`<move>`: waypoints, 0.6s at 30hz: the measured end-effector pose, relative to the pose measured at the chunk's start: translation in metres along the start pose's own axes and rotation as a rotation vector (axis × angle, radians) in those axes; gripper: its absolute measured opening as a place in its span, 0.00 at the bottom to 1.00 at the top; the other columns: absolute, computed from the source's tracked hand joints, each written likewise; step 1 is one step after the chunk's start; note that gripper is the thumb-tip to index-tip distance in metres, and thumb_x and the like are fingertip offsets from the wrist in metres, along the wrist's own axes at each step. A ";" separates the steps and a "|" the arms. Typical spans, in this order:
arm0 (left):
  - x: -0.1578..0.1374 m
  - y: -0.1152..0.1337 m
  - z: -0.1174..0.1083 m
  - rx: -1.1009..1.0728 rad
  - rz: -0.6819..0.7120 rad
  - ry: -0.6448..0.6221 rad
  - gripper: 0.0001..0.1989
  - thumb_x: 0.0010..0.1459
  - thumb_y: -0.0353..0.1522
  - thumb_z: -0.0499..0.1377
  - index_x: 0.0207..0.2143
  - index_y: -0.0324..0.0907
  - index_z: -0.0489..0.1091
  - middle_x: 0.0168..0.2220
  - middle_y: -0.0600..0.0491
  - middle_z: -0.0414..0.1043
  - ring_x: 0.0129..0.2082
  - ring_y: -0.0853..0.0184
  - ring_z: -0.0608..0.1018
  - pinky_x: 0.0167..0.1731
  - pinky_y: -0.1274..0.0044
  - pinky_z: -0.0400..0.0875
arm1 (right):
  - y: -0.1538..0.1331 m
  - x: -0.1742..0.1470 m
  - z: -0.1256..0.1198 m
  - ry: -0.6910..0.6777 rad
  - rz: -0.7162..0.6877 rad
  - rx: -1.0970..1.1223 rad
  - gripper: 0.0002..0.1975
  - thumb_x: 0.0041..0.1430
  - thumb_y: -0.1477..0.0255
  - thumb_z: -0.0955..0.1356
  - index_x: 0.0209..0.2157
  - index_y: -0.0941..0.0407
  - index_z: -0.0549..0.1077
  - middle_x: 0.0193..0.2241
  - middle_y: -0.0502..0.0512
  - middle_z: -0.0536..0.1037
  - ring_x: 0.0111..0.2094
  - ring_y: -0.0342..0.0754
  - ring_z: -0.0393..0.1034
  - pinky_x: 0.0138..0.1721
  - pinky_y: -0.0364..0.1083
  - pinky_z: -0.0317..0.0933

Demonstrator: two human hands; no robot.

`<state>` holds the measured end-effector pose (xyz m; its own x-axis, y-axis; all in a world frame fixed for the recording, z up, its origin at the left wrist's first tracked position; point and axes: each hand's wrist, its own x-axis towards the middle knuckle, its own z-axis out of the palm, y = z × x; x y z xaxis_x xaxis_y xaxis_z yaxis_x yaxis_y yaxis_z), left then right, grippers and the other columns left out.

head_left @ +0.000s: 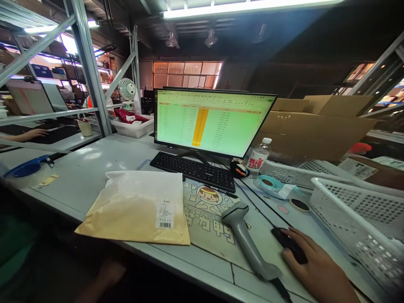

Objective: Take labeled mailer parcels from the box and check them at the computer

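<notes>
My right hand (312,263) rests over a black computer mouse (289,244), fingers and thumb around its sides. Left of it lies a grey barcode scanner (248,240) with its head toward the keyboard (192,168). A pale yellow plastic mailer bag (139,210) with a white barcode label (165,213) lies flat at the table's front edge. Below that edge, in shadow, is a dim shape that looks like my left hand (110,273); its fingers cannot be made out. Behind the keyboard, a monitor (208,122) shows a spreadsheet with an orange column.
White plastic baskets (356,223) stand at the right, near a water bottle (259,158), a blue tape dispenser (273,186) and a tape roll (299,205). Cardboard boxes (315,130) rise behind. Blue scissors (30,165) lie at left. Another person's hand (34,134) is beyond the metal frame (90,63).
</notes>
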<state>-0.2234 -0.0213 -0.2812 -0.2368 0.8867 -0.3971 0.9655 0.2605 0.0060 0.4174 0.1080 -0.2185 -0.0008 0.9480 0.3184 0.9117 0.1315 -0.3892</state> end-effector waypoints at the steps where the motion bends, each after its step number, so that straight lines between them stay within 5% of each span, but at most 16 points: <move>1: -0.005 -0.005 0.004 0.010 -0.006 -0.018 0.23 0.60 0.42 0.58 0.57 0.50 0.77 0.59 0.51 0.75 0.65 0.47 0.69 0.66 0.64 0.60 | -0.001 0.001 0.000 -0.012 0.000 -0.004 0.27 0.62 0.52 0.61 0.55 0.49 0.74 0.59 0.55 0.73 0.51 0.63 0.74 0.45 0.60 0.74; 9: -0.031 -0.036 0.008 0.067 -0.060 0.043 0.25 0.66 0.38 0.47 0.59 0.47 0.75 0.61 0.51 0.73 0.62 0.59 0.72 0.63 0.70 0.61 | -0.013 0.007 -0.002 0.019 -0.023 0.016 0.27 0.62 0.55 0.59 0.53 0.54 0.76 0.57 0.60 0.73 0.53 0.63 0.72 0.53 0.62 0.69; 18: -0.020 -0.021 -0.004 0.103 -0.035 -0.025 0.24 0.62 0.40 0.50 0.54 0.47 0.78 0.53 0.48 0.79 0.58 0.50 0.76 0.62 0.60 0.63 | -0.029 0.005 -0.008 -0.038 0.044 -0.026 0.27 0.62 0.59 0.58 0.57 0.55 0.72 0.60 0.58 0.71 0.55 0.59 0.71 0.51 0.57 0.70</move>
<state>-0.2394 -0.0431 -0.2696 -0.2688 0.8678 -0.4178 0.9631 0.2491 -0.1022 0.3942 0.1064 -0.1991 0.0246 0.9630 0.2682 0.9214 0.0822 -0.3797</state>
